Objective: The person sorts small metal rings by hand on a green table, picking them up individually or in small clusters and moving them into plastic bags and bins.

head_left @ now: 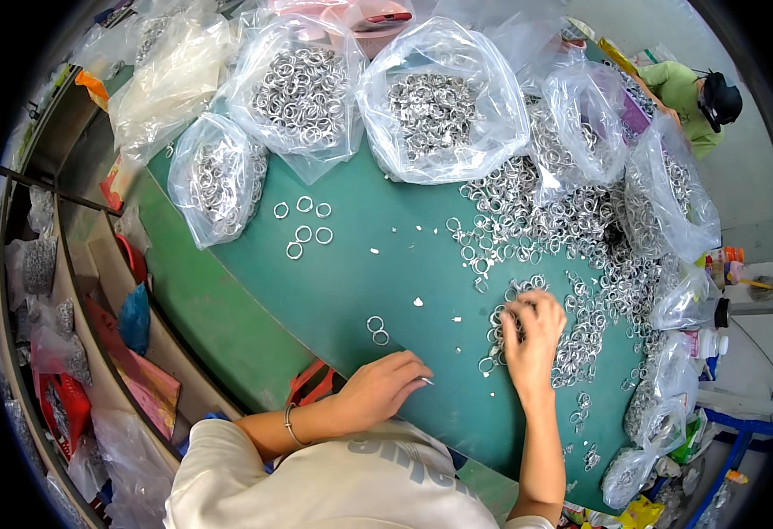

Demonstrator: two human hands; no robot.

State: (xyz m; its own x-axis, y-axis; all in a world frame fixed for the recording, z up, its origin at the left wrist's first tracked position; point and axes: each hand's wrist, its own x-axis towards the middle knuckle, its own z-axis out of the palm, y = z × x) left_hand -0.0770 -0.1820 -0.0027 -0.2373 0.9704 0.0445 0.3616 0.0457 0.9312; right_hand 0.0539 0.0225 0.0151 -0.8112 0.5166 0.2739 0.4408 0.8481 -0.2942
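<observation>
Loose silvery metal rings [585, 331] lie in a heap on the right side of the green table. My right hand [536, 335] reaches into the heap's left edge, fingers curved down among the rings; blur hides whether they grip any. Near the table's front edge, my left hand [384, 386] is closed, with a small thin silvery metal piece [427, 380] sticking out at its fingertips. Two rings [377, 331] lie touching just beyond that hand. Farther off, several more rings [303, 233] form a small loose group.
Clear plastic bags of metal parts [307, 97] line the far edge, including a wide-open one [444, 101]. More bags [668, 379] stand along the right. Small white scraps [418, 301] dot the green table [342, 282]. Shelves [95, 264] curve along the left. Another person [686, 97] is at far right.
</observation>
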